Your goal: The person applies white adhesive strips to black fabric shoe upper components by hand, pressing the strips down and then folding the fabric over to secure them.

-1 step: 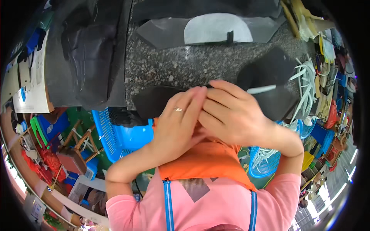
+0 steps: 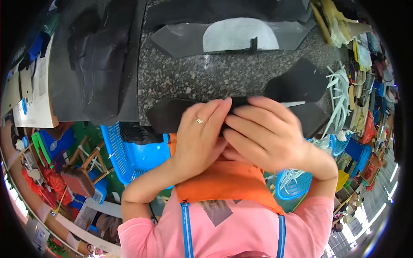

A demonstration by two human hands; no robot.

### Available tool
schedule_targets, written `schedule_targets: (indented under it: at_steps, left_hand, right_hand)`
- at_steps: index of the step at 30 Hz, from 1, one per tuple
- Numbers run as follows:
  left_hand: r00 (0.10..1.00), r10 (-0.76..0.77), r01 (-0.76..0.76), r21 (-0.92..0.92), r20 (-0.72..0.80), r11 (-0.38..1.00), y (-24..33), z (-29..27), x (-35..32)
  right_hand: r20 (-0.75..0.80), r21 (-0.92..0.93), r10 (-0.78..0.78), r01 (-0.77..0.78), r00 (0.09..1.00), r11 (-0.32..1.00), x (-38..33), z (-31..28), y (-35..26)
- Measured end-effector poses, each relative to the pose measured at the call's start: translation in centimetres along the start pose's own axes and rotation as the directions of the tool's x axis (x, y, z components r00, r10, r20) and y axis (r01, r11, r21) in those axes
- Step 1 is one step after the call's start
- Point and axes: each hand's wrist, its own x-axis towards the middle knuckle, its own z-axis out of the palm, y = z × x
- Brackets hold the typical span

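Observation:
A black sheet piece (image 2: 167, 115), thin and flat like leather, lies along the near edge of the speckled stone slab (image 2: 193, 79). My left hand (image 2: 198, 135) pinches its near edge, thumb tucked beneath and a ring on one finger. Right beside it, my right hand (image 2: 266, 131) has its fingers bent over the same edge, with the thumb partly hidden. A narrow white strip (image 2: 294, 104) sticks out past my right hand over the dark material. Another black piece (image 2: 297, 81) rests on the slab at the right.
A grey piece with a white half-round patch (image 2: 238, 36) lies at the back. Dark sheets (image 2: 99, 64) cover the left side. White strips (image 2: 340, 96) hang at the right edge. Blue baskets (image 2: 148, 150) stand below the slab, and an orange apron (image 2: 219, 185) covers my lap.
My right hand has shifted slightly right and toward me, widening the gap between the two hands' fingertips. Less of the white strip shows. The left hand stays nearly in place.

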Motion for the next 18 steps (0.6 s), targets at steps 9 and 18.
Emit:
schedule_targets:
  at_steps: [9, 18]
  left_hand:
    - [0.987, 0.063, -0.082, 0.130, 0.149, 0.988, 2.3, 2.3, 3.9]
    - [0.896, 0.290, -0.431, 0.506, 0.336, 0.747, 3.1, 3.6, 3.5]
  right_hand:
    - [0.330, -0.406, 0.392, -0.246, 0.859, 0.880, -4.8, -4.4, 2.8]
    - [0.294, 0.076, 0.315, -0.351, 0.902, 0.933, -6.2, -4.3, 9.0]
